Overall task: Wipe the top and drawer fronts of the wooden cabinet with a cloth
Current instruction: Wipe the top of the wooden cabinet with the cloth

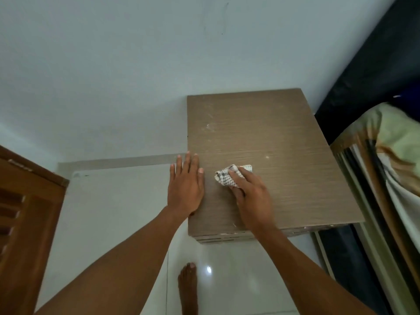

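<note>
**Cloth bunched under the right hand on the cabinet top**

The cloth [229, 176], soft, light and checked, sits crumpled near the front left of the cabinet [272, 142] top. The right hand [250, 194] presses it down, fingers curled over it. The left hand [185, 185] lies flat and empty on the left edge. Farther back, pale smudges remain.

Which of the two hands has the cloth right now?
The right hand presses the checked cloth onto the cabinet top. The left hand holds nothing: it lies flat, fingers spread, at the top's left edge.
</note>
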